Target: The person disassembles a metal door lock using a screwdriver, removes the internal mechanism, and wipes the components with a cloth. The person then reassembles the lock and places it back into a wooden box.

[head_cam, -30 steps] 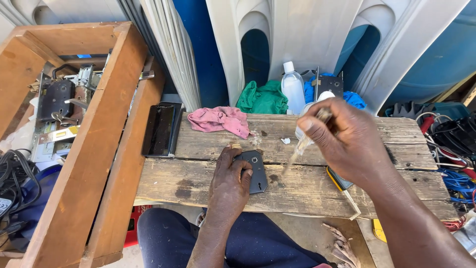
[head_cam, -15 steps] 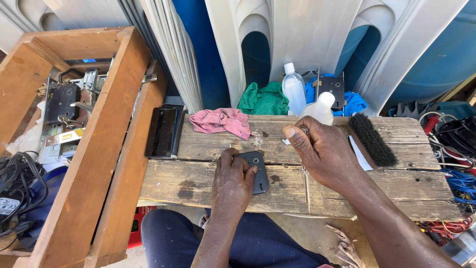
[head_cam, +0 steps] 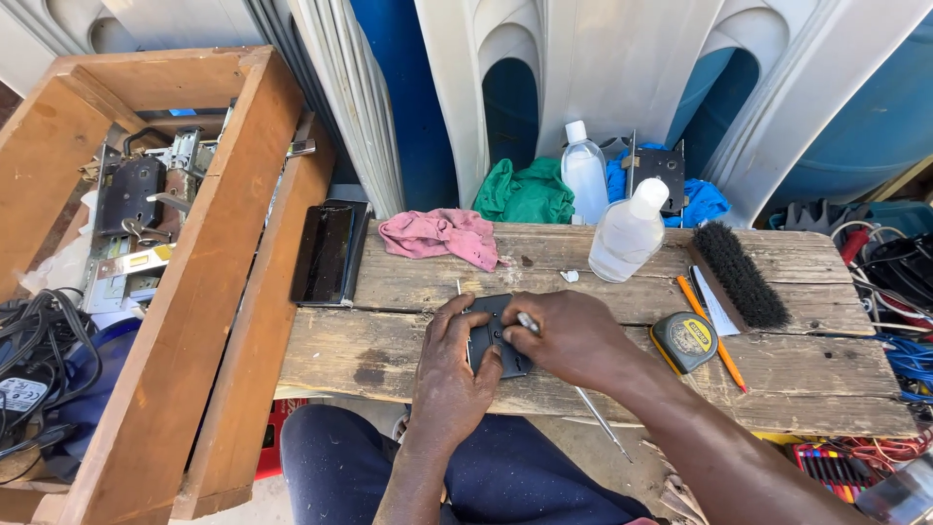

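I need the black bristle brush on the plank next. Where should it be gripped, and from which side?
Probably by the long wooden back of the brush, pinched across its narrow width from above. It lies flat on the wooden plank, bristles showing dark along its length, running diagonally. Come from the right: the tape measure and orange pencil crowd its left side.

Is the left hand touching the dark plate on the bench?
Touching. The head view shows the left hand with its fingers resting on the dark plate.
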